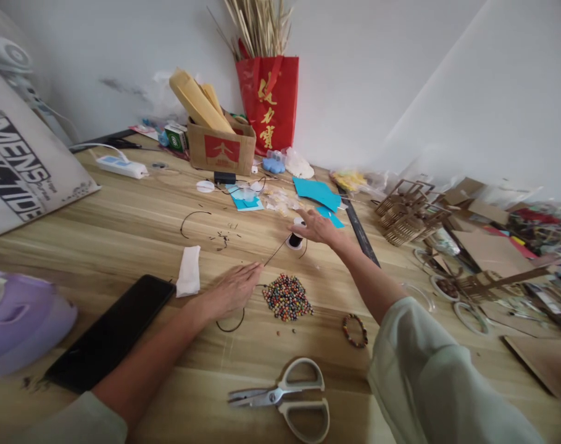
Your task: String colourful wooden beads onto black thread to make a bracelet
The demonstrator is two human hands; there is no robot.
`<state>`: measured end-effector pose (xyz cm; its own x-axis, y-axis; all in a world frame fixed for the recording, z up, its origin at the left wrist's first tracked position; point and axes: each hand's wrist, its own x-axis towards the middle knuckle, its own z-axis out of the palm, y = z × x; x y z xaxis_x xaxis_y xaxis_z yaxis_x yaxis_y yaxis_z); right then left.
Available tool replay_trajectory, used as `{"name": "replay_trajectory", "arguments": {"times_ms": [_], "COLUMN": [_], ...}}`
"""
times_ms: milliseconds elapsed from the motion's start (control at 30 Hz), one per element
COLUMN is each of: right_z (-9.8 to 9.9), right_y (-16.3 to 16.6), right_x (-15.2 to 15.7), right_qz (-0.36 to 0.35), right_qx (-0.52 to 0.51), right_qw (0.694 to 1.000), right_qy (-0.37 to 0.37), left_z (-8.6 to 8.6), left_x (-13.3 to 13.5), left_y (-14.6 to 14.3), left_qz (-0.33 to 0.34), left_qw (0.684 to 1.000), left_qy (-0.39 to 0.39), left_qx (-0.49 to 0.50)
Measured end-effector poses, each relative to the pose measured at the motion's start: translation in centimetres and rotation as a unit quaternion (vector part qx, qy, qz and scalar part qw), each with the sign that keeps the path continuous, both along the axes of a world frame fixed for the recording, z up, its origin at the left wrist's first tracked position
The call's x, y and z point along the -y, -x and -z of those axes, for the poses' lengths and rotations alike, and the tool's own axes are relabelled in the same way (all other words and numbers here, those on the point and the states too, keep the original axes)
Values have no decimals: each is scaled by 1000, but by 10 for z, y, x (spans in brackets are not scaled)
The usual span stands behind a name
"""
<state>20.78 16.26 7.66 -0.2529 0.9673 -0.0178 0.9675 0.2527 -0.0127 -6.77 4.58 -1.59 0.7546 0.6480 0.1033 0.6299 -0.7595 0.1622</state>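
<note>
My left hand (pixel 231 290) rests on the wooden table (pixel 123 228), fingers pinched on the end of a thin dark cord (pixel 275 251). The cord runs taut up to a small black spool (pixel 295 239). My right hand (pixel 318 228) reaches out and lies over that spool, fingers curled around its top. A heap of multicoloured beads (pixel 287 298) sits just right of my left hand. A loop of the same cord (pixel 231 324) lies under my left wrist. A finished bead bracelet (pixel 355 330) lies to the right of the heap.
White-handled scissors (pixel 284 398) lie near the front edge. A black phone (pixel 113 330) and a folded tissue (pixel 188 270) lie at left, a purple object (pixel 16 317) beyond them. Blue paper (pixel 317 192), a ruler (pixel 361 231), a carton (pixel 221 147), a red bag (pixel 267 102) and wooden models (pixel 407 213) crowd the back and right.
</note>
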Motion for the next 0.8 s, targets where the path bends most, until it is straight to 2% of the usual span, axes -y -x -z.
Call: {"name": "replay_trajectory", "arguments": {"times_ms": [100, 200, 233, 267, 367, 533, 633, 800], "right_z": [0, -9, -13, -15, -15, 2, 0, -19], "right_y": [3, -5, -9, -12, -13, -7, -11, -26], "right_x": [-1, -6, -8, -10, -12, -10, -12, -9], "right_qz": [-14, -83, -114, -112, -40, 19, -3, -69], "right_qx": [21, 22, 25, 27, 19, 22, 12, -25], "right_qw": [999, 994, 992, 993, 999, 999, 1000, 997], "right_qy": [36, 61, 49, 31, -5, -13, 2, 15], "left_z": [5, 10, 11, 13, 13, 7, 7, 2], "left_x": [-2, -4, -5, -5, -6, -5, -3, -3], "left_y": [1, 1, 1, 1, 1, 1, 2, 6], "left_qz": [2, 3, 5, 6, 11, 15, 9, 5], "left_qw": [1000, 1000, 999, 999, 999, 999, 999, 997], "left_qy": [2, 8, 9, 10, 7, 4, 1, 18], "left_qx": [8, 28, 38, 45, 47, 30, 38, 75]}}
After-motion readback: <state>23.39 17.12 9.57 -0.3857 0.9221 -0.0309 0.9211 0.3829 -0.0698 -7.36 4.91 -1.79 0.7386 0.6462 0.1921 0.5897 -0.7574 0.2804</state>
